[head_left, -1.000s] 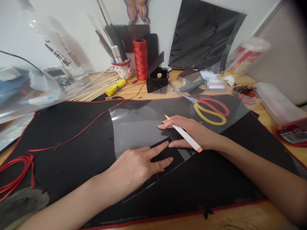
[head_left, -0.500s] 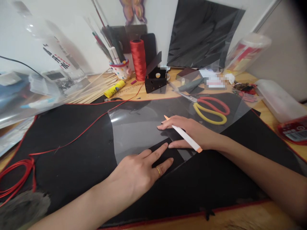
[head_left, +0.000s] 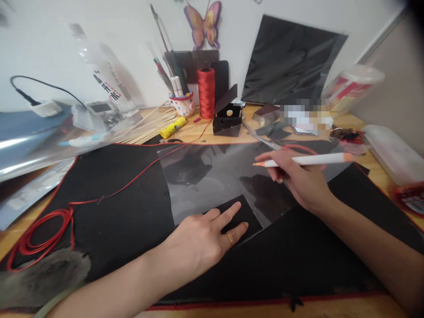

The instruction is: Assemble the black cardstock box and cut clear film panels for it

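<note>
My left hand [head_left: 212, 229] lies flat with fingers spread, pressing a small black card [head_left: 247, 212] down on a clear plastic sheet [head_left: 185, 190]. The sheet rests on a black mat [head_left: 126, 234] with red edging. Above the sheet's right part, my right hand [head_left: 294, 176] is closed round a white marker [head_left: 318, 159]. Its orange tip points left, apart from the card. Behind that hand lie scissors [head_left: 273, 145]; their handles are mostly hidden by it.
Red cord [head_left: 43, 234] is coiled at the left. Along the back stand a black box [head_left: 228, 119], a red thread spool [head_left: 206, 95], a cup of pens [head_left: 181, 104], a yellow tube [head_left: 173, 127] and a plastic bottle [head_left: 109, 84]. A clear container [head_left: 394, 152] sits at the right.
My right hand has lifted away from the card, up and to the right, and now grips the marker with its tip pointing left. My left hand stays on the card. The camera view has shifted.
</note>
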{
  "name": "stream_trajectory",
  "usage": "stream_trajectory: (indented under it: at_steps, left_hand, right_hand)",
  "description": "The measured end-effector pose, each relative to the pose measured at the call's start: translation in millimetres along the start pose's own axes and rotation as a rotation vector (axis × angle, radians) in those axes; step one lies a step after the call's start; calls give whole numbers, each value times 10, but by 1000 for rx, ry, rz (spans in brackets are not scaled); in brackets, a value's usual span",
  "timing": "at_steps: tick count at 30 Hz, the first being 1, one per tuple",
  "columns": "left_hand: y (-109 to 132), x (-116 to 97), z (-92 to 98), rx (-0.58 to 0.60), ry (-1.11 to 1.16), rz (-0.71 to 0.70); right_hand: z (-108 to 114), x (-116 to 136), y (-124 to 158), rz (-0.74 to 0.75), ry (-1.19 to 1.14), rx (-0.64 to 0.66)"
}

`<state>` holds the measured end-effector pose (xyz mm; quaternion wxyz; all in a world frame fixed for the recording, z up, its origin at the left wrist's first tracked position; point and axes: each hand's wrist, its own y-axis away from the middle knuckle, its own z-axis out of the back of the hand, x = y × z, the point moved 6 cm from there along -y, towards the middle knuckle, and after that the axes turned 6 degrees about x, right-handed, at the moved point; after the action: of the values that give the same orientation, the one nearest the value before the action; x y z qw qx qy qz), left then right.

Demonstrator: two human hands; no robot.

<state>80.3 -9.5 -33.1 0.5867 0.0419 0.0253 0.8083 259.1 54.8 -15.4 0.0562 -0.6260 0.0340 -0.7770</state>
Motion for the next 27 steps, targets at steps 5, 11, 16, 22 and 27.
stream_trajectory:
  at_steps: [5,11,16,22,27]
  left_hand:
    - [14,-44,40,-63,-2,40]
    - [25,-73,95,-99,28,65]
    - [52,-66,104,-190,64,87]
    - [39,-24,55,-210,132,110]
    - [-17,3,-16,-256,171,84]
  right_hand:
    - [-151,105,60,-105,17,65]
    - [-576,253,-38,-186,131,335]
    - [-1074,291,-172,-196,161,536]
    - [-1542,244,-260,-120,238,675]
    - [-1699,154,-249,-112,241,759]
